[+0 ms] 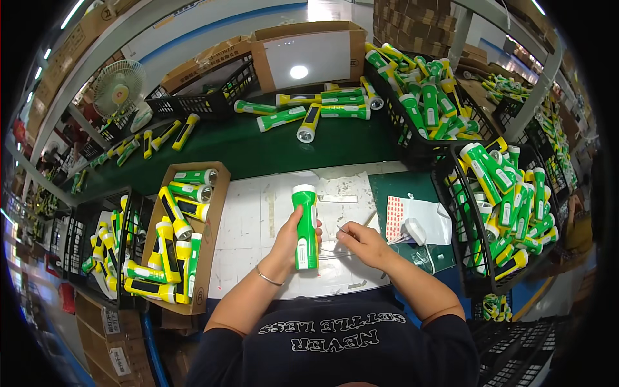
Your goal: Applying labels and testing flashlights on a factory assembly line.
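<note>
My left hand is wrapped round a green flashlight with a white head, which stands upright in the picture, head away from me. To its right, my right hand pinches a small thin tip, apparently the plug end of a white charging cable; the fingers hide most of it. White cable runs beneath this hand and toward a white power adapter. The adapter lies on a white sheet with a grid of small red labels. Under both hands is a worn white work surface.
A cardboard box of flashlights stands left, beside a black crate. Full black crates stand right. More flashlights lie on the green belt ahead, before an upright carton. A fan stands far left.
</note>
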